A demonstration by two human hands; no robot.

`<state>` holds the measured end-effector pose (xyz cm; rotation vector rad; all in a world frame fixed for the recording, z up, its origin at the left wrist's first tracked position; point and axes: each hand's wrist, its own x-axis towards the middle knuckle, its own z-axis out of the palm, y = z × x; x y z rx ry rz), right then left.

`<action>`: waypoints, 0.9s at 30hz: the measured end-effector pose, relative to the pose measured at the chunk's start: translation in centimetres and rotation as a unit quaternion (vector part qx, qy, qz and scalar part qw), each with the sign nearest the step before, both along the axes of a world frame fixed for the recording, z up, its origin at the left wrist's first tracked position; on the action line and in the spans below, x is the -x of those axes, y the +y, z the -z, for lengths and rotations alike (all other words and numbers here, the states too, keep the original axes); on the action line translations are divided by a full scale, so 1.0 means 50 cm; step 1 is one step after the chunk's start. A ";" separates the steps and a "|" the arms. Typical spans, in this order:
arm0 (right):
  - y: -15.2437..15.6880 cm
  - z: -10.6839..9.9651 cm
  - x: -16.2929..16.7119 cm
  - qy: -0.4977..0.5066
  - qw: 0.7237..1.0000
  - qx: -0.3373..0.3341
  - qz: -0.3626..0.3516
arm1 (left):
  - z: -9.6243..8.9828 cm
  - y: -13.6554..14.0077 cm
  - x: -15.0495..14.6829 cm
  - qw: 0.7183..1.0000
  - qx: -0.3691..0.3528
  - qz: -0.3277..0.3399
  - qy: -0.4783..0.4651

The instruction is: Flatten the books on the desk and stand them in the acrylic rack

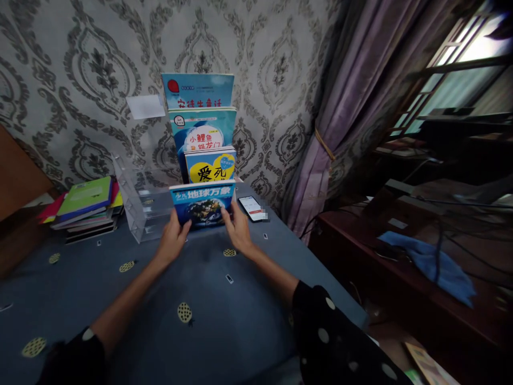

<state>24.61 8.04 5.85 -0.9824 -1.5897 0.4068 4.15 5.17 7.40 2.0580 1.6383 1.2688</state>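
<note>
Head camera showed me 1 blue book (203, 207) near the middle of the view, upright, with its front cover facing me. I had the grip of the left hand (172, 235) closed on the book's left edge and the grip of the right hand (238, 229) closed on its right edge, with both thumbs lying over the cover. From my end I could not tell whether the book's lower edge rested on anything or hung just above the surface (160, 321), which was dark blue and printed with yellow pineapples.

Behind the blue book, 3 more covers rose in steps: a yellow-heart book (212, 167), then a teal book (202, 131) with a white title bubble, then a rear book (198, 92) nearest the patterned wall (260, 53). A clear stand (134, 211) reached out to their left, near the left hand, and a white card (145, 107) showed above it. Farther left I saw a pile of books (86, 200) with a green cover on top. Just beside the right hand, a phone (250, 207) lay face up, its screen lit. Well off to the right, a blue cloth (433, 267) lay crumpled beyond a purple curtain (332, 107).
</note>
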 end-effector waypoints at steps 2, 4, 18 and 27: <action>0.031 -0.026 -0.014 0.020 0.999 -0.029 0.009 | -0.028 0.027 -0.017 0.999 -0.037 0.003 0.017; 0.058 -0.048 -0.025 0.047 0.997 -0.057 0.010 | -0.049 0.051 -0.031 0.997 -0.073 0.008 0.024; 0.127 -0.006 -0.048 0.024 0.998 -0.044 0.039 | -0.009 0.097 -0.068 0.989 -0.054 -0.074 0.116; 0.137 0.029 -0.069 0.000 0.993 -0.052 0.102 | -0.012 0.090 -0.070 0.970 0.005 -0.128 0.207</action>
